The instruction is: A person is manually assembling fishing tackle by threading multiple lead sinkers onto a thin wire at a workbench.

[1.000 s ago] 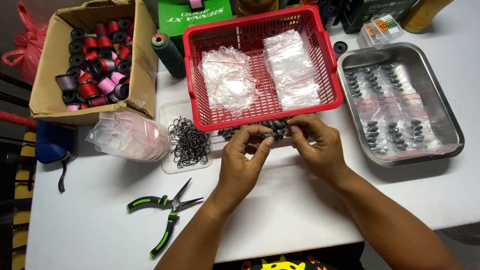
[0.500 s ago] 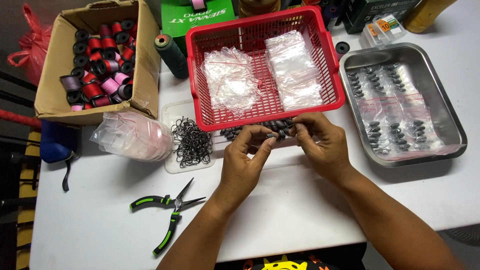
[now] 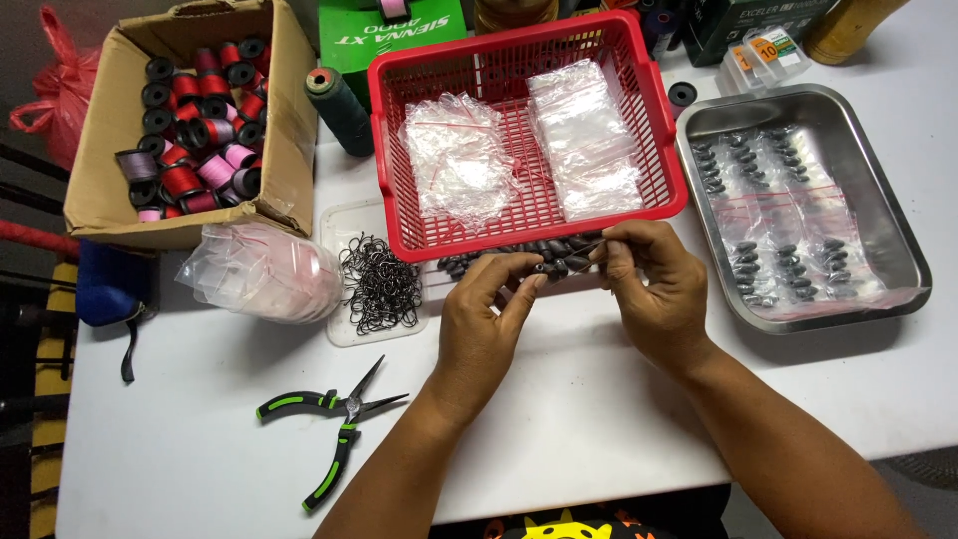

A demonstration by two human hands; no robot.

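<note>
Left hand: your left hand (image 3: 481, 321) is resting on the white table (image 3: 599, 439), just below the row of dark sinkers (image 3: 519, 258); thumb and forefinger are pressing together on one small dark sinker (image 3: 540, 268).
Right hand: your right hand (image 3: 654, 289) is closing its fingertips on something very thin at the other end of the same piece, perhaps a line or a hook. It is too fine to tell which.
Place of the piece: it is sitting between your two hands, just in front of the red basket (image 3: 399, 215) and touching the pile of sinkers.
Direction: I am judging that its long axis is lying almost flat, across you from left to right, with the right end slightly higher and pointing toward your right fingertips.
Doing it well: you are working with very small parts, so keep both wrists on the table, keep the piece along this same line, and bring the thin part straight along the axis, not from the side.
Care: the tray of hooks (image 3: 377, 284) is lying just beside your left hand, so be minding your fingers.
Around: the green-handled pliers (image 3: 334, 424) are lying well apart, and the steel tray (image 3: 903, 230) with filled bags is standing near your right hand.
</note>
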